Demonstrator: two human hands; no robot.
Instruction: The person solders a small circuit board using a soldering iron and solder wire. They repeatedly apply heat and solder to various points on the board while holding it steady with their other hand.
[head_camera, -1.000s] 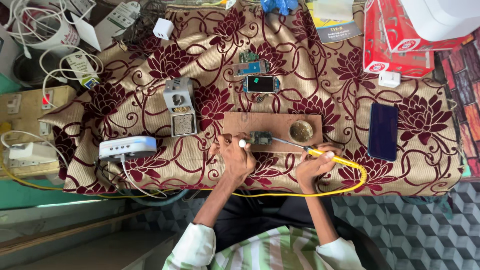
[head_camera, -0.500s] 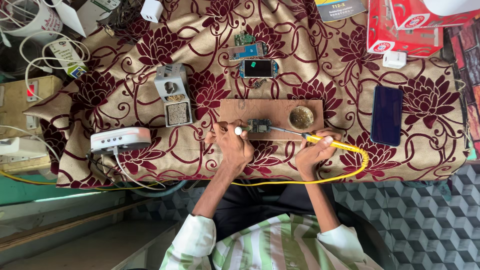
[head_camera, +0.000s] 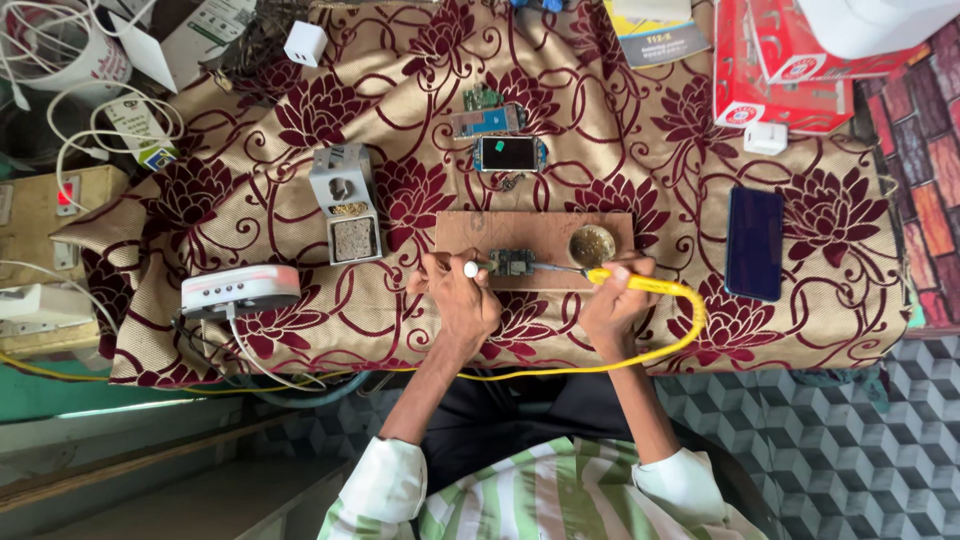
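Observation:
A small green circuit board (head_camera: 512, 262) lies on a brown wooden board (head_camera: 533, 237) on the flowered cloth. My right hand (head_camera: 612, 300) grips a yellow-handled soldering iron (head_camera: 610, 277) whose metal tip reaches the circuit board's right edge. My left hand (head_camera: 457, 294) rests at the wooden board's front left corner and pinches a small white-tipped tool (head_camera: 469, 268) just left of the circuit board. A round tin of flux (head_camera: 592, 244) sits on the wooden board behind the iron.
A grey soldering-iron stand (head_camera: 344, 205) and a white box with cables (head_camera: 240, 290) sit to the left. A small phone (head_camera: 508, 154) and loose boards (head_camera: 487, 117) lie behind. A dark phone (head_camera: 755, 243) lies right, red cartons (head_camera: 785, 75) at back right. The yellow cable (head_camera: 560, 370) hangs over the front edge.
The view has shifted slightly, so the scene sits a little differently in frame. Both hands stay at the circuit board with the iron's tip on it; nothing was picked up or let go.

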